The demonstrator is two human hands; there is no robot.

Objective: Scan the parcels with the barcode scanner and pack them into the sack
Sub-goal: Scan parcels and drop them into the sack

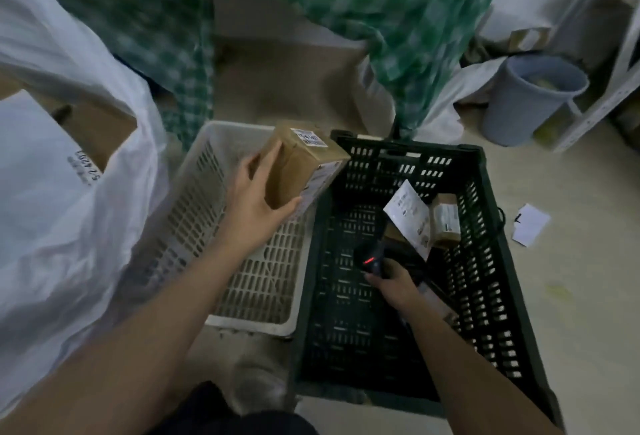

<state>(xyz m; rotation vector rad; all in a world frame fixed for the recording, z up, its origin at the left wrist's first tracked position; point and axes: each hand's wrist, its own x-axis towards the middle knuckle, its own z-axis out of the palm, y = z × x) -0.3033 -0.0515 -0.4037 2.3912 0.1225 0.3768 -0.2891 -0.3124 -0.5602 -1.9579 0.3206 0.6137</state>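
My left hand [252, 202] grips a brown cardboard parcel [301, 164] with a white label on its top, held above the white basket [207, 213]. My right hand [394, 282] holds the black barcode scanner [369, 258], whose red light glows, low inside the dark green crate [485, 261]. In that crate lie a white flat packet [410, 216] and a small brown box [445, 221]. The large white sack [65, 192] stands open at the left, with a white labelled parcel and a brown box inside it.
Green checked sacks [381, 19] hang at the back. A grey bucket [530, 99] and a white shelf frame [602, 95] stand at the right. A white paper slip [530, 223] lies on the floor right of the crate. Brown cardboard [277, 78] lies behind the basket.
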